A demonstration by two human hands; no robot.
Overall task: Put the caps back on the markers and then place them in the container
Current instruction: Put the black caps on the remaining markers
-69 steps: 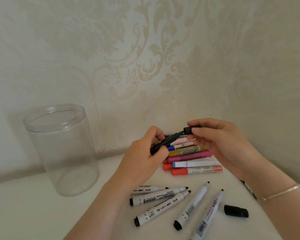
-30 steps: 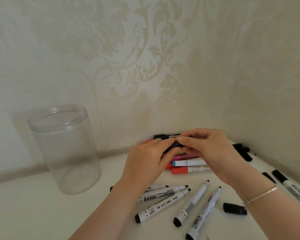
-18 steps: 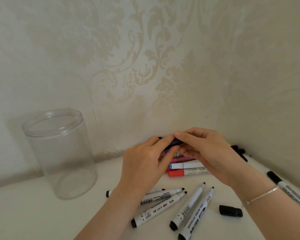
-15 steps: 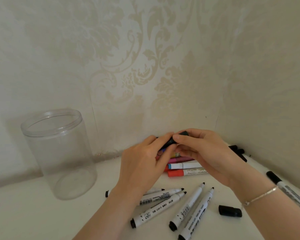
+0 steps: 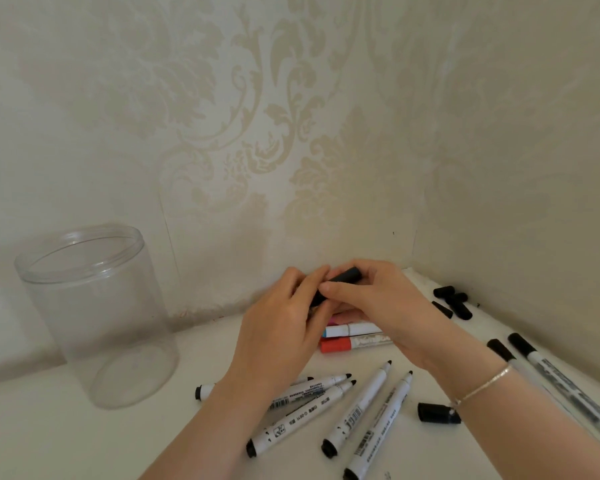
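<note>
**Black Marker Held in Both Hands Above the Marker Pile**

Clock directions are read on the head view, 12 o'clock at the back wall.

1. Container (image 5: 94, 317): a clear, open-topped plastic jar stands upright at 9 o'clock on the white tabletop (image 5: 66, 441), well apart from the hands. No marker is visible inside it.

2. Left hand (image 5: 278, 337): at centre, its fingers curl round the lower end of the black marker (image 5: 333, 284).

3. Right hand (image 5: 378, 303): just beside the left hand and touching it at the fingertips. Thumb and fingers pinch the upper end of the black marker, which tilts up toward 2 o'clock. The dark end piece appears to be the cap; whether it is fully seated cannot be told, as the fingers cover the joint. A thin bracelet (image 5: 482, 386) sits on the wrist.

4. Coloured markers (image 5: 354, 341): capped, they lie stacked below the hands.

5. Uncapped white markers (image 5: 357, 407): several lie fanned out at 6 o'clock, tips pointing toward 1 o'clock.

6. Loose black cap (image 5: 437, 413): it lies at 5 o'clock, beside the right wrist.

7. Loose caps (image 5: 452, 301): a cluster lies at 3 o'clock, by the wall corner.

8. Capped markers (image 5: 548, 372): two lie along the right wall at 4 o'clock.
</note>
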